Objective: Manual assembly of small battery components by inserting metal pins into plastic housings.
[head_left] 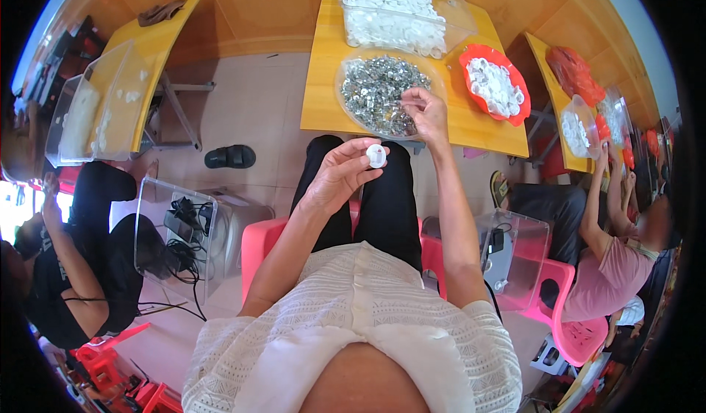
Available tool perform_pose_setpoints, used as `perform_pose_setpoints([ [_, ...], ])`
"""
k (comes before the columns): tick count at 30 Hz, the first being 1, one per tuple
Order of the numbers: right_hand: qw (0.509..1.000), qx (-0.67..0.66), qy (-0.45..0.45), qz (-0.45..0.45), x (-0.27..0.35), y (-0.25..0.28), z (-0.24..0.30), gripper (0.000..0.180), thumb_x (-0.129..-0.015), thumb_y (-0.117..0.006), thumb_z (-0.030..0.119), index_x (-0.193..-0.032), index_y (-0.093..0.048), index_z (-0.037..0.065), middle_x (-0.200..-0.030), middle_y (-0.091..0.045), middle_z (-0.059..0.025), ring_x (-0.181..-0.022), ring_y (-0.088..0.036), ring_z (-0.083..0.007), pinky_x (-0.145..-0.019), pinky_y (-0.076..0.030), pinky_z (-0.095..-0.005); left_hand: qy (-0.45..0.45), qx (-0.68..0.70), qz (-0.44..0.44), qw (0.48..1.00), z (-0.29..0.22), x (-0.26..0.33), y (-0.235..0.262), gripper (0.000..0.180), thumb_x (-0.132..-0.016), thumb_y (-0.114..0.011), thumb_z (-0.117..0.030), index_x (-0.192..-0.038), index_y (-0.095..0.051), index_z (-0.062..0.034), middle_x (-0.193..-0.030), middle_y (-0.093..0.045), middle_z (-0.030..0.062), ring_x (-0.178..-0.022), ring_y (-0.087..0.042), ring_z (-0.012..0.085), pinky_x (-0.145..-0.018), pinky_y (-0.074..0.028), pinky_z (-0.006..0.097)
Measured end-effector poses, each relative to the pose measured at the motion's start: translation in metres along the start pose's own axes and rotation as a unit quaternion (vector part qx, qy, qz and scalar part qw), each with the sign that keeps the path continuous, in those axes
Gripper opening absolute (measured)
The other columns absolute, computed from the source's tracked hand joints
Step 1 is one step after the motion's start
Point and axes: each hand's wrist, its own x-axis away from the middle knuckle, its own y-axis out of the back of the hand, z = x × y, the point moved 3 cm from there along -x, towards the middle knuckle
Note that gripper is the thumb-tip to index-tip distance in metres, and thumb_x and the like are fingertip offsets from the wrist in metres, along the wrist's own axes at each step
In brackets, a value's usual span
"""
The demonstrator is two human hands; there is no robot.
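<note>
My left hand [340, 169] is raised over my lap and pinches a small round white plastic part [376, 155] between thumb and fingertips. My right hand [424, 111] reaches forward to the near rim of a clear round bowl [346, 71] full of small shiny metal pieces [379, 89]; its fingertips are pinched together at the pile, and whether a piece is between them is too small to tell. The bowl stands on a yellow table [323, 97] in front of my knees.
Behind the bowl is a clear bin of white parts [393, 17]; a red tray of white parts [494, 83] lies at the right. Clear boxes with cables stand at both sides of my pink stool. Other people sit left and right at further yellow tables. A black sandal [230, 156] lies on the floor.
</note>
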Motion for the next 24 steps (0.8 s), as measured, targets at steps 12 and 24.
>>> perform_pose_setpoints([
  [12,0.985,0.172,0.025,-0.01,0.005,0.003,0.014,0.009,-0.07,-0.06,0.002,-0.077,-0.065,0.004,-0.079,-0.063,-0.0123,-0.071,-0.062,-0.0242,-0.064,-0.048,-0.0327,0.007,0.001,-0.009,1.0,0.003,0.001,0.005,0.027,-0.084,-0.058,-0.006,-0.111,-0.057,-0.0034,-0.107,-0.06,0.0152,-0.093,-0.062,0.0193,-0.08,-0.052,0.029],
  [24,0.935,0.35,-0.059,0.01,-0.002,-0.016,0.017,0.011,-0.07,-0.066,0.02,-0.073,-0.067,0.01,-0.076,-0.064,-0.0132,-0.076,-0.062,-0.03,-0.067,-0.048,-0.0406,0.004,0.003,-0.014,1.0,0.002,0.003,0.012,0.029,-0.084,-0.057,-0.006,-0.113,-0.055,-0.0019,-0.111,-0.057,0.0176,-0.096,-0.061,0.0222,-0.082,-0.053,0.03],
])
